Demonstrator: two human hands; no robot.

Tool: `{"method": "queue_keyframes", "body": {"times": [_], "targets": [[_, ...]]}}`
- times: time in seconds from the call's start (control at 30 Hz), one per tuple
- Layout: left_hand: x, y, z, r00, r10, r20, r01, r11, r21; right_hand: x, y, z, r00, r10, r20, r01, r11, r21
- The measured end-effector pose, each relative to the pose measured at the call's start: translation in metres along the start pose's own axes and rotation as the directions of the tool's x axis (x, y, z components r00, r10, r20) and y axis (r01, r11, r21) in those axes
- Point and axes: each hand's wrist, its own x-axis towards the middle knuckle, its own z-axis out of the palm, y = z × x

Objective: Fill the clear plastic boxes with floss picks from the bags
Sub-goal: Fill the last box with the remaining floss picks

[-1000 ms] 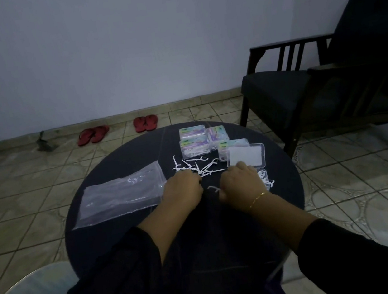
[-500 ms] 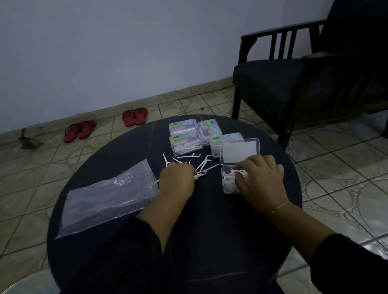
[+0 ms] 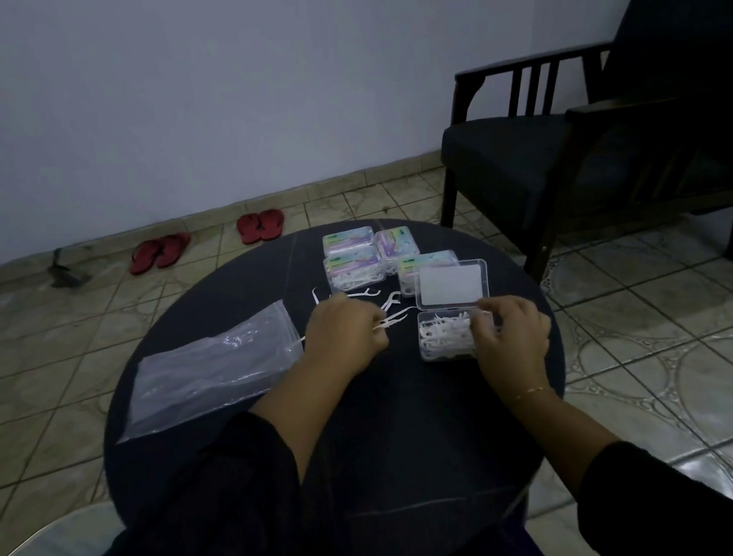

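Fingers of left hand (image 3: 344,337) pinch floss picks (image 3: 390,321) — right hand (image 3: 510,328) grips open box (image 3: 446,337); labels unreadable.

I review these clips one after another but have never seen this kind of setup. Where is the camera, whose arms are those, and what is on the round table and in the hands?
There is no machine here. The camera sits on a person's head and looks forward and down, so the two arms in dark sleeves are that person's own.

They work at a round dark table. On its left lies a clear plastic bag. At the far edge stand four closed boxes already filled with floss picks. Nearer, an open box holds white picks, its lid tipped back behind it. A few loose picks lie in the middle.

The left hand pinches a small bunch of picks. The right hand rests at the open box's right side, fingers curled over its edge.

On the floor beyond are red sandals, and a dark armchair stands to the right.
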Motion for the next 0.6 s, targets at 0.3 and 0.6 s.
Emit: {"method": "queue_keyframes", "body": {"times": [0.3, 0.6], "targets": [[0.020, 0.054, 0.013, 0.976, 0.205, -0.078, -0.211, 0.974, -0.081, 0.001, 0.004, 0.000, 0.999, 0.039, 0.007, -0.039, 0.998, 0.056], [-0.015, 0.054, 0.051, 0.967, -0.134, -0.219, 0.034, 0.913, -0.407, -0.001, 0.004, 0.001, 0.999, 0.035, -0.027, -0.032, 0.996, 0.089]]}}
